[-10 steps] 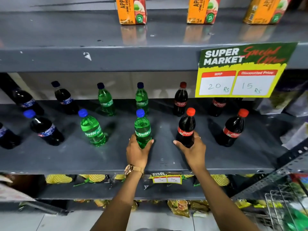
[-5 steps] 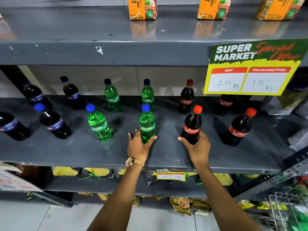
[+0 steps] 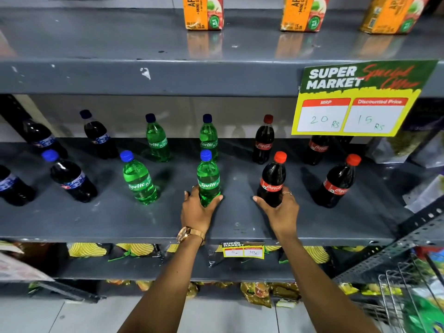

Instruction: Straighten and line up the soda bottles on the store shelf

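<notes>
Soda bottles stand in two rows on the grey middle shelf (image 3: 120,224). My left hand (image 3: 195,211), with a gold watch on the wrist, grips the base of a front-row green Sprite bottle (image 3: 208,176). My right hand (image 3: 280,212) holds the base of a front-row Coca-Cola bottle (image 3: 274,179). Another Sprite bottle (image 3: 138,179) stands to the left and leans a little. A second Coca-Cola bottle (image 3: 337,182) stands to the right. Dark cola bottles with blue caps (image 3: 69,177) fill the left end. The back row holds two Sprite bottles (image 3: 208,138) and more Coca-Cola (image 3: 263,140).
A yellow and green price sign (image 3: 355,97) hangs from the upper shelf edge and hides part of a back-row bottle. Orange juice cartons (image 3: 203,12) stand on the top shelf. Snack bags (image 3: 134,251) lie on the lower shelf. A wire basket (image 3: 408,296) is at the bottom right.
Both hands keep hold of the same two bottles; the view has shifted slightly, so the shelf sits lower and further right in frame.
</notes>
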Demonstrator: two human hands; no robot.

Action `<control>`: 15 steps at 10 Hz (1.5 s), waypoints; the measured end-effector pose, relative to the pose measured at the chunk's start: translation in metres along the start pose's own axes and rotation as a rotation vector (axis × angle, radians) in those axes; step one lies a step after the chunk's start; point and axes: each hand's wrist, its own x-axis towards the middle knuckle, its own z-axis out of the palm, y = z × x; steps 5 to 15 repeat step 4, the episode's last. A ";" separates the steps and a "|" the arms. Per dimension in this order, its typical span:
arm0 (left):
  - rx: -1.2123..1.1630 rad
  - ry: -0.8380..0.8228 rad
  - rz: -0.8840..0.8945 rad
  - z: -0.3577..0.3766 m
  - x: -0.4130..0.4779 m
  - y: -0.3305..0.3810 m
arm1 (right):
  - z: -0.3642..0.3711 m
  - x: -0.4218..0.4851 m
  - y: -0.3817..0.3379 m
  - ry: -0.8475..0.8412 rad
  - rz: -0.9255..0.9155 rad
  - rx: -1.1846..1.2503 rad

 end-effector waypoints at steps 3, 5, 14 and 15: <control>-0.030 -0.051 -0.057 -0.008 -0.004 0.007 | -0.006 -0.004 -0.009 -0.065 0.040 0.060; -0.103 -0.112 -0.024 -0.016 -0.007 0.005 | -0.014 -0.022 -0.015 -0.050 0.104 0.247; -0.103 -0.112 -0.024 -0.016 -0.007 0.005 | -0.014 -0.022 -0.015 -0.050 0.104 0.247; -0.103 -0.112 -0.024 -0.016 -0.007 0.005 | -0.014 -0.022 -0.015 -0.050 0.104 0.247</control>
